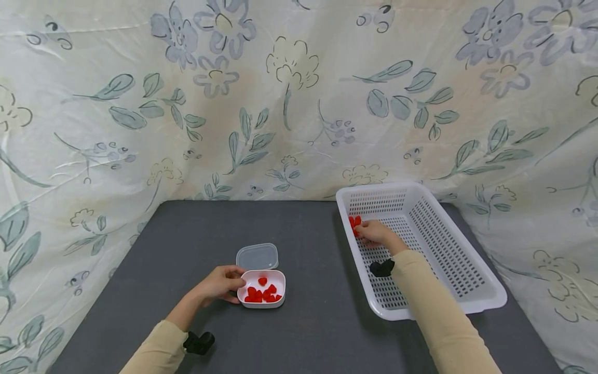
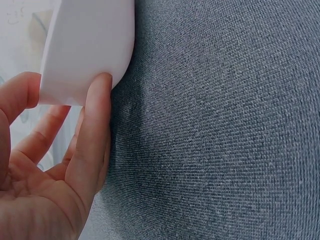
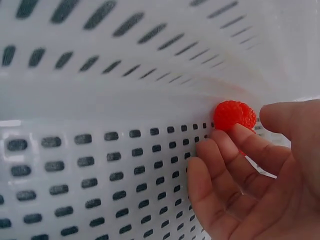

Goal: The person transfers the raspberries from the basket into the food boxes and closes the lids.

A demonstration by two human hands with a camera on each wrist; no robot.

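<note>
The left hand curls its fingers against the side of the small white tub of red berries on the grey worktop — likely steadying it. The right hand is inside the white basket, fingers loosely bent around red berries by the wall — touching, not clearly pinched. The clear lid lies just behind.

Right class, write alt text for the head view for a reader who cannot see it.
The right hand reaches red berries inside a white basket, while the left hand holds a small white box of red berries on a grey table.
</note>
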